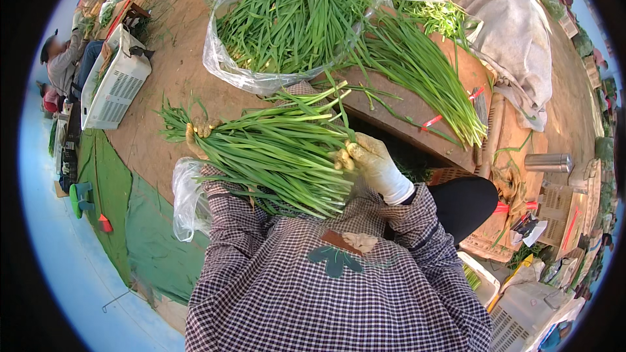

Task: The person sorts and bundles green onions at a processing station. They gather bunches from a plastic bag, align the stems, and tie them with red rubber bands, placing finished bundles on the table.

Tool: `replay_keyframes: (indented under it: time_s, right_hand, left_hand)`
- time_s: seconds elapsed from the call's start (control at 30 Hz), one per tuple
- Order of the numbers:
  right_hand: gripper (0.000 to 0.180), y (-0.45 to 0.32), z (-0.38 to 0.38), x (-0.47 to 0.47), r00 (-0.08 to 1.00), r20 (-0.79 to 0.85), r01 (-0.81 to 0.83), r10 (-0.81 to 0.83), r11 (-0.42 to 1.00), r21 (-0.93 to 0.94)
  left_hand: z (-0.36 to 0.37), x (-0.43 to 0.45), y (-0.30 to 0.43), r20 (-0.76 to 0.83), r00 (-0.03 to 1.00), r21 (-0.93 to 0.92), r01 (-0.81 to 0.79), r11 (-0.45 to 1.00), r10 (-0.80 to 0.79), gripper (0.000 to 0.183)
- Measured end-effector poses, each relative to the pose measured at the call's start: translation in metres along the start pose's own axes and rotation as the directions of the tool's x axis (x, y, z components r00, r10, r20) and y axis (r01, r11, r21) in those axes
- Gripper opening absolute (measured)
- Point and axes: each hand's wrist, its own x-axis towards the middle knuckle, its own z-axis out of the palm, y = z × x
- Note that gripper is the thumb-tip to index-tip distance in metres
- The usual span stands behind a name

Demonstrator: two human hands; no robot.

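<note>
A loose bunch of long green garlic chives lies across my lap, pale cut ends to the right. My left hand, in a soiled glove, grips the bunch near its leafy end; part of the hand is hidden under the leaves. At the pale ends is my right hand, in a white glove with yellowed fingertips, its fingers closed on a few stalks. A big heap of the same greens fills a clear plastic bag ahead. Another bunch lies on a board to the right, a red tie beside it.
A grey cloth and a steel flask are at the right, above plastic crates. A white crate stands at the left near a seated person. A green stool and a red-headed broom are at lower left.
</note>
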Motion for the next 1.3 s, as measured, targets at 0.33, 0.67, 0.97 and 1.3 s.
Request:
replay_keyframes:
  time_s: [0.33,0.67,0.97,1.3]
  right_hand:
    - [0.039,-0.052,-0.051,-0.108,0.985,-0.139,-0.141,0.105,0.948,-0.286]
    - [0.034,-0.009,-0.006,-0.016,0.835,-0.059,-0.004,-0.547,0.101,-0.995]
    - [0.015,0.027,-0.047,0.017,0.942,-0.226,0.066,-0.249,0.795,-0.602]
    - [0.039,-0.04,-0.013,-0.033,0.854,0.073,-0.02,-0.515,-0.173,-0.985]
  left_hand:
    - [-0.03,-0.004,-0.006,0.021,1.0,-0.067,-0.003,0.998,0.004,0.026]
    - [-0.026,-0.002,-0.003,0.013,0.999,-0.042,0.048,0.998,-0.048,0.03]
    - [-0.02,-0.006,-0.001,0.049,0.999,-0.052,-0.014,0.999,0.017,0.026]
    - [-0.017,0.002,-0.008,-0.033,0.999,-0.003,0.003,1.0,-0.003,0.026]
